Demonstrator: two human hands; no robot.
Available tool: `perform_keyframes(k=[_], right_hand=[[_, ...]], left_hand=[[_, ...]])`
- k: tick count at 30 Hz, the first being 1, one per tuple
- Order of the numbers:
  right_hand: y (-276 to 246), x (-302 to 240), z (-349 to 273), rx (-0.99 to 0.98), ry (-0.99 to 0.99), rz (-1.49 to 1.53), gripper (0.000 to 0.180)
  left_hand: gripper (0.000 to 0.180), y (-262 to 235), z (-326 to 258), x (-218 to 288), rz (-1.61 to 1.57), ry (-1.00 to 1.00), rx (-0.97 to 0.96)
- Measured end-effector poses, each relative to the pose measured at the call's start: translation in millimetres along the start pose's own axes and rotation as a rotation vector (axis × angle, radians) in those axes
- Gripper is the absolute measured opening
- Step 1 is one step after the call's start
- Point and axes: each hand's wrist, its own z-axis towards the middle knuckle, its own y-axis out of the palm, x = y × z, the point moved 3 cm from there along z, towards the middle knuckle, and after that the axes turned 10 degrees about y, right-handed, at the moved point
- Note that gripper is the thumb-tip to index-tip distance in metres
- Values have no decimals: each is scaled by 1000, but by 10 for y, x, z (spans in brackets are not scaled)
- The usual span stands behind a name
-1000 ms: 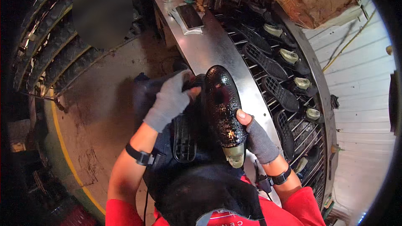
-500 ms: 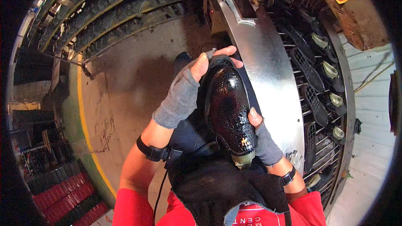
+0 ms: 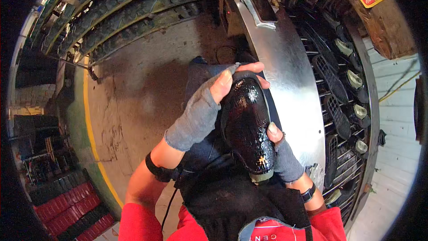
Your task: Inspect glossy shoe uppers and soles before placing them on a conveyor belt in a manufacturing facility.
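A glossy, wet-looking black shoe on a last (image 3: 246, 122) lies over my lap, its far end pointing away from me. The pale end of the last (image 3: 261, 177) shows at the near end. My left hand (image 3: 225, 90), in a grey fingerless glove, is wrapped round the far end of the shoe, thumb on the near side and fingertips beyond the rim. My right hand (image 3: 283, 149), gloved the same way, grips the right side near the close end, thumb on the edge. Its other fingers are hidden beneath the shoe. A black apron (image 3: 240, 201) covers my lap.
A curved metal worktop (image 3: 296, 102) runs along my right, with a dark phone-like slab (image 3: 265, 8) on a cloth. Beyond it, a barred rack (image 3: 345, 163) holds black soles (image 3: 337, 116) and shoes on lasts. Shelves of dark shoes (image 3: 147, 15) stand far left.
The shoe and both hands have shifted slightly right in view, and the shoe has tilted a little, showing less of the last's pale end. Both hands keep their hold.
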Motion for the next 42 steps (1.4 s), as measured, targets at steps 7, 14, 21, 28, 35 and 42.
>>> perform_keyframes(k=[7,14,21,28,35,42], right_hand=[[-48,-2,-139,25,18,-156,66],[10,21,-212,67,66,-224,63],[33,-199,-95,-167,-86,-414,68],[-233,-71,-460,-117,253,-13,79],[-331,-1249,-734,379,-379,-604,65],[-182,-1211,-339,132,-441,-1150,88]], left_hand=[[98,192,-189,285,332,18,-81],[92,140,-311,364,438,-46,-119],[87,120,-552,556,396,112,4],[89,25,-572,495,-68,476,163],[99,357,-231,152,-8,169,-332],[77,343,-129,-496,174,-63,93]])
